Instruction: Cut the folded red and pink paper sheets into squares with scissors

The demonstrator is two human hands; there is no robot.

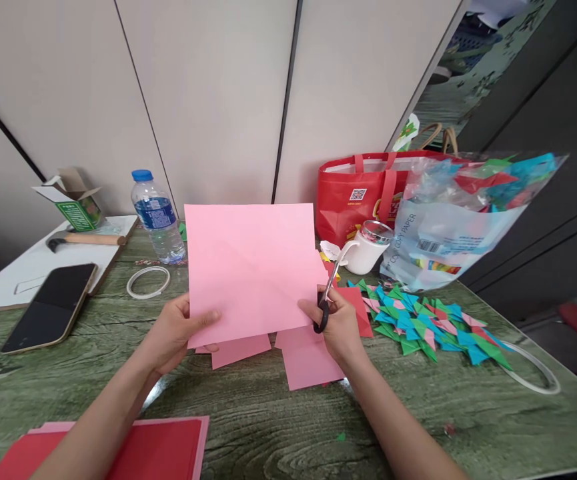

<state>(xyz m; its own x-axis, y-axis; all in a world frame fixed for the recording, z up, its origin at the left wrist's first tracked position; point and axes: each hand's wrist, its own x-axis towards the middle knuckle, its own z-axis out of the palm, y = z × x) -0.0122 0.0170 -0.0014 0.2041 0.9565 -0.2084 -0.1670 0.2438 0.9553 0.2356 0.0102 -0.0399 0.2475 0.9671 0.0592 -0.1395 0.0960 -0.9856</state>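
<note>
A large pink sheet of paper (251, 267) is held up in front of me, its face toward me. My left hand (178, 330) pinches its lower left corner, thumb on the front. At the right edge, my right hand (335, 320) grips the sheet with the thumb while also holding a pair of scissors (324, 308), black handle in the fingers and blades pointing up. Beneath the sheet, smaller pink paper pieces (311, 363) lie on the table, with a red piece (358, 310) beside them.
A stack of red paper (158, 450) lies at front left. Around stand a water bottle (155, 220), phone (51, 307), hammer (88, 239), tape ring (148, 282), white mug (365, 250), red bag (338, 200) and plastic bag (438, 233). Folded paper pieces (428, 323) spread at right.
</note>
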